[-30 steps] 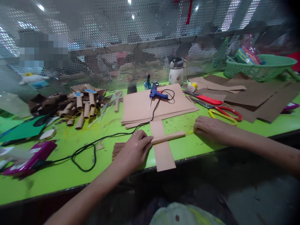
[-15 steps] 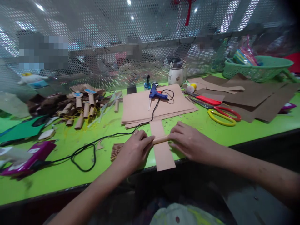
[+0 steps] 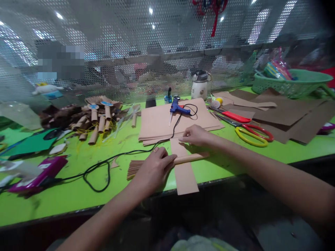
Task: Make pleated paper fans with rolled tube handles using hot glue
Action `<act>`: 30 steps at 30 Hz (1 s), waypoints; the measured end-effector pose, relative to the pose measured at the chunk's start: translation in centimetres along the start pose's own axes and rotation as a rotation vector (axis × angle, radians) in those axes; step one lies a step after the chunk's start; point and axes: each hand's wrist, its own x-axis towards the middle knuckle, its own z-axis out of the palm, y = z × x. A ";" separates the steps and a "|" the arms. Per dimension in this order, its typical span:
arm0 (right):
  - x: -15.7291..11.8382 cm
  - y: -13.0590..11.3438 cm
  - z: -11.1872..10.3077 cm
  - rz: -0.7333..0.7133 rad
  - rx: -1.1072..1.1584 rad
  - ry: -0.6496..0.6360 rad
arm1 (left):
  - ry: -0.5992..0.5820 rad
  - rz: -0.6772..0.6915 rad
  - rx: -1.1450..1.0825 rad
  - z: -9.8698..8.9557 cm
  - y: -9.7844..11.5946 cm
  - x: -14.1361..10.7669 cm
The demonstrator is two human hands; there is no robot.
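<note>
One paper tube point(image 3: 192, 158) is pinned at its left end by the left hand point(image 3: 154, 167): thumb and fingers closed in on it, a ring on one finger. Rest of the tube sticks out to the right of those fingertips, lying crosswise over a paper strip point(image 3: 187, 177). Pleated paper point(image 3: 134, 168) shows out the other side of the left hand; the join, if any, is hidden under the palm. Right hand point(image 3: 195, 136) sits above the tube, at the strip's upper part, fingers curled, thumb and fingertips near each other. Can't tell if they grip anything or touch the strip. Strip's low end pokes past the front edge of the table point(image 3: 78, 198), right of the left fingers. Just beyond the right fingers: paper stack point(image 3: 157, 120), glue gun point(image 3: 180, 108) on top. Its black cord point(image 3: 128, 152) passes between the stack and the left fingers, then away left to a purple box point(image 3: 51, 170). Right of the right fingers, near the forearm: scissors point(image 3: 242, 126), red and yellow handles. Brown sheets point(image 3: 282, 111) further right. Well left of the left fingers and farther back: pile of tubes point(image 3: 98, 122) with yellow strings. White bottle point(image 3: 199, 87) stands behind the stack, beyond the right fingers.
</note>
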 end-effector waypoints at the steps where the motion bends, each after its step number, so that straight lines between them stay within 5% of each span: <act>1: 0.4 -0.2 0.3 0.005 0.024 -0.018 | 0.004 0.002 -0.007 0.1 0.0 0.0; 9: 1.8 0.3 0.0 -0.225 0.218 -0.117 | 0.034 0.022 -0.018 0.1 -0.1 -0.3; 15: 1.9 1.3 1.5 -0.406 0.266 0.105 | 0.028 0.019 -0.026 0.1 -0.2 -0.3; 22: 1.6 1.1 2.9 -0.381 0.196 0.318 | -0.006 -0.016 -0.069 0.1 -0.5 -0.2; 30: 2.6 0.8 2.7 -0.337 0.145 0.390 | -0.014 -0.035 -0.056 -0.1 -0.5 -0.2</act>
